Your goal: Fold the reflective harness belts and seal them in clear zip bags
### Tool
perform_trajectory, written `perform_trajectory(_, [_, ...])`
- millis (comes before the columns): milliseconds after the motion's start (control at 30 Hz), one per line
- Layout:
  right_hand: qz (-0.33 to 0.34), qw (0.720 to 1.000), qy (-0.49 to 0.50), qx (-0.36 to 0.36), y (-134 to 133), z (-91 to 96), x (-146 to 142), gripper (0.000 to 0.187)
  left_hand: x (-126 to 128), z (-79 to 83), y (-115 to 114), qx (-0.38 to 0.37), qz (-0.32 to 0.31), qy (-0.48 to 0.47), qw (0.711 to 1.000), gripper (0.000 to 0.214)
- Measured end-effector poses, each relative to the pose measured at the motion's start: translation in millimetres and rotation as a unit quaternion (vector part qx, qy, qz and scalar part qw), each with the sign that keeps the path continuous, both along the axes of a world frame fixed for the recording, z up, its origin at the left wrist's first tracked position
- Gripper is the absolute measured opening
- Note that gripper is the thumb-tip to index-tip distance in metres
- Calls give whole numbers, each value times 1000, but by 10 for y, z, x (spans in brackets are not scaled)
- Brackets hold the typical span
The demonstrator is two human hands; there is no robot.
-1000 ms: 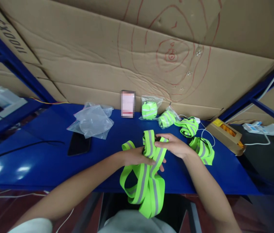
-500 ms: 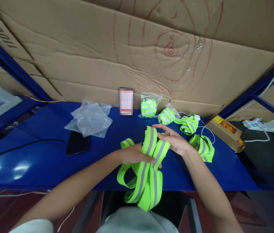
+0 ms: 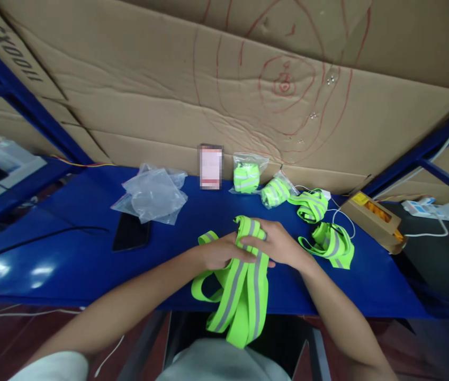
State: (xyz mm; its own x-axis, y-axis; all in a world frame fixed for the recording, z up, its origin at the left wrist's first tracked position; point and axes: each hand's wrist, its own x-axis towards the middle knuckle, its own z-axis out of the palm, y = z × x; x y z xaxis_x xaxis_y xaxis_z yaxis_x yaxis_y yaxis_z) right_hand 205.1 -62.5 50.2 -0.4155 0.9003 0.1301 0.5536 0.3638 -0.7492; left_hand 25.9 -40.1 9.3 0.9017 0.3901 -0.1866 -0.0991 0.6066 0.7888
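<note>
Both hands grip one neon-green reflective strap (image 3: pixel 257 296) with a grey stripe, gathered in folds near the table's front. My left hand (image 3: pixel 222 252) is closed on it from the left, thumb across the front of the folds. From the right, my right hand (image 3: pixel 278 244) is wrapped round the upper folds, its thumb lying over the strap. Loops hang below the hands past the table edge, and one loop sticks out behind my left wrist. Some fingers are hidden behind the strap. Nearest my right hand lies another loosely folded green strap (image 3: pixel 332 246).
Along the back are a bagged green strap (image 3: pixel 247 179), a second bagged strap (image 3: pixel 275 192) and a loose bundle (image 3: pixel 312 205). Clear plastic bags (image 3: pixel 153 196) partly cover a black phone (image 3: pixel 131 233). A pixelated card (image 3: pixel 210 168) leans on cardboard. An open carton (image 3: pixel 373 222) stands right.
My right hand has moved from beside the upper loop to close round the folds. The two upper loops are now pressed together and sit lower. The view has shifted slightly.
</note>
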Motion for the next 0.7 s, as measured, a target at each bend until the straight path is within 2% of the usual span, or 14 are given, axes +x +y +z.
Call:
perform_trajectory(67, [-47,999,12,12,-17,18,-10,28,17,-7,-56,-97,-14,-27,995,51])
perform_trajectory(133, [-68,997,26,11,-32,46,10,28,22,12,-134,-147,-47,-38,987,57])
perform_trajectory(200, [-49,997,53,-22,-53,84,51,28,16,69,-226,-143,-81,-55,985,66])
perform_trajectory(300, [35,986,118,-110,-90,126,139,33,-9,203,-341,-112,-130,-105,980,83])
perform_trajectory(367, [87,969,161,-165,-99,125,197,41,-30,283,-369,-69,-146,-112,980,91])
perform_trajectory(400, [97,962,180,-181,-93,114,220,44,-39,309,-364,-18,-149,-93,984,89])
perform_trajectory(467, [79,960,204,-176,-57,71,252,47,-51,323,-316,150,-107,-21,983,72])
perform_trajectory(533, [26,965,224,-136,9,9,280,46,-53,279,-237,323,-19,49,945,50])
perform_trajectory(567, [-4,963,242,-117,47,-23,298,46,-50,237,-197,374,18,66,925,44])
perform_trajectory(600, [-31,957,269,-105,86,-52,322,48,-46,185,-162,390,38,67,918,45])
perform_trajectory(633, [-58,946,302,-98,123,-74,351,49,-39,124,-138,372,33,55,926,52])
perform_trajectory(700, [-99,920,368,-97,180,-93,416,54,-16,-8,-132,259,-28,10,966,73])
